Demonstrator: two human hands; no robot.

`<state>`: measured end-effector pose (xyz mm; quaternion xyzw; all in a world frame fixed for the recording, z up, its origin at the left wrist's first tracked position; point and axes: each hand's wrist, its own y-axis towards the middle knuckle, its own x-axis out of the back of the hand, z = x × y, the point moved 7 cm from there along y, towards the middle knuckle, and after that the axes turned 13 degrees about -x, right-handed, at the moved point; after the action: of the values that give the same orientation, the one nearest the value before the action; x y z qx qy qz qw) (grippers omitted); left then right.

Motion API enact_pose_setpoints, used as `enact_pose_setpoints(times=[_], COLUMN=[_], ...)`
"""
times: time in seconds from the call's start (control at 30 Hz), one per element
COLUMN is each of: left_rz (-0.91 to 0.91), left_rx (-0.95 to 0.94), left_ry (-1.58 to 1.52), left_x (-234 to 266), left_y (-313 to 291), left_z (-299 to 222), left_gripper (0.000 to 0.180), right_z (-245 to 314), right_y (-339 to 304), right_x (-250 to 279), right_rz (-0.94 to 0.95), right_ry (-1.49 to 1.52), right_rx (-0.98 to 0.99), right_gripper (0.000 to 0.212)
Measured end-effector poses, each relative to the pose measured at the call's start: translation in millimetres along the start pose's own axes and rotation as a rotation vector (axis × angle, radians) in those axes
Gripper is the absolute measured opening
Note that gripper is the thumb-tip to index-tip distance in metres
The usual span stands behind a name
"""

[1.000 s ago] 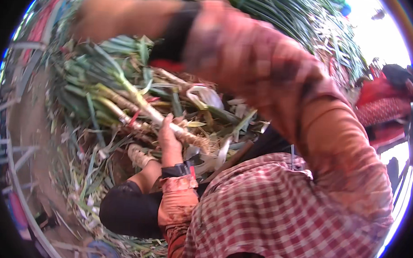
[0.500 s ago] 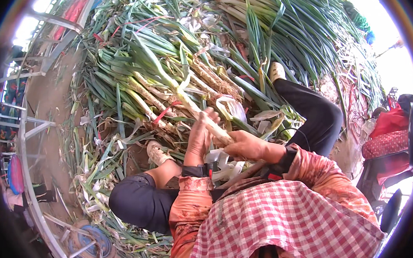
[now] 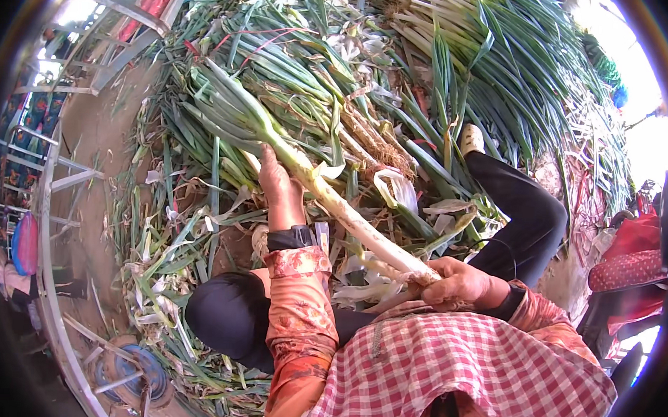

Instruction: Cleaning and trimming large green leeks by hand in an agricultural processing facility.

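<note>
A long, thick green onion (image 3: 348, 215) lies slantwise across the space before me, its leaves pointing to the far left and its root end toward me. My right hand (image 3: 460, 283) is closed round the root end, close to the checked apron. Farther up, where the pale shank turns to green leaves, my left hand (image 3: 279, 186) grips it from beneath; part of its fingers is hidden by the stalk. Loose peeled skin hangs from the shank's middle. Beyond it lie more green onions (image 3: 366, 132) with brown roots, some tied with red strips.
A big heap of green onions (image 3: 515, 75) fills the far right. Leaf scraps (image 3: 162, 276) cover the ground on the left. A metal frame cart (image 3: 49, 257) with a blue wheel (image 3: 138, 378) stands at the left. Red fabric (image 3: 630, 255) hangs at the right.
My left hand has slid up the green onion toward its leaves. My right hand has drawn the root end nearer to me and to the right. The view has shifted slightly.
</note>
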<state>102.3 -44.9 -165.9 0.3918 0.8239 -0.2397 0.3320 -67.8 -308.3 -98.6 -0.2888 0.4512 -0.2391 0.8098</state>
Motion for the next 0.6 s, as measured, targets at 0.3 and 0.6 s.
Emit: enact_pose_setpoints(times=[0.3, 0.6], left_rz=[-0.192, 1.031], left_rx=[0.375, 0.705], left_ry=[0.052, 1.734], left_x=[23.6, 84.7], left_y=[-48.2, -141.3], left_z=[29.1, 100.7], left_gripper=[0.022, 0.037], right_z=[2.5, 30.9], right_y=[16.1, 14.4], right_x=[5.1, 23.0], right_rz=[-0.009, -0.103], right_ry=[0.114, 0.069], right_rx=[0.066, 0.095], right_gripper=[0.028, 0.029])
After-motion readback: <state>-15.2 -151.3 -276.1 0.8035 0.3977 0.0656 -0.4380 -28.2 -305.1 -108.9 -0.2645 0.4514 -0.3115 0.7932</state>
